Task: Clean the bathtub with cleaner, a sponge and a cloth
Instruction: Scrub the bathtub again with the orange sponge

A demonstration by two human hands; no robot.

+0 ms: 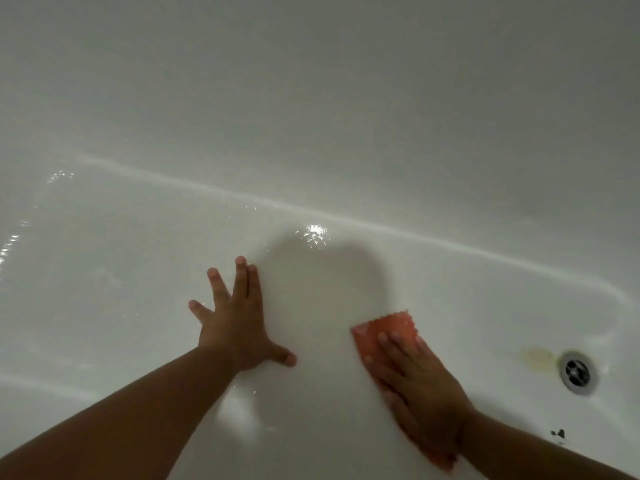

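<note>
Landmark: the metal drain point(577, 372), set in the floor of the white bathtub point(138, 271) at the right of the view.

Cloth: an orange cloth point(384, 327) with a zigzag edge lies flat on the tub floor, left of the drain and apart from it. Its far corner shows beyond the fingertips, and a strip of it shows again below the heel of the hand.

Right hand: the right hand point(419, 386) lies palm down on top of the cloth. Its fingers are straight and close together, pressing the cloth to the floor rather than curling round it. Of the two hands, this one is nearer the drain.

Left hand: the left hand point(239, 323) rests flat on the bare tub floor, farther left of the drain than the cloth. The fingers are spread and the thumb points toward the cloth. It holds nothing and does not touch the cloth.

Hands together: they are apart, with a stretch of bare white floor between them.

Stain: a faint yellowish stain point(536, 358) sits just left of the drain, between it and the cloth.

Specks: a few dark specks point(558, 434) lie on the floor just nearer the camera than the drain.

Wet glints: bright wet glints point(315, 232) lie well left of the drain, beyond the hands, near the line where the floor meets the far wall.
</note>
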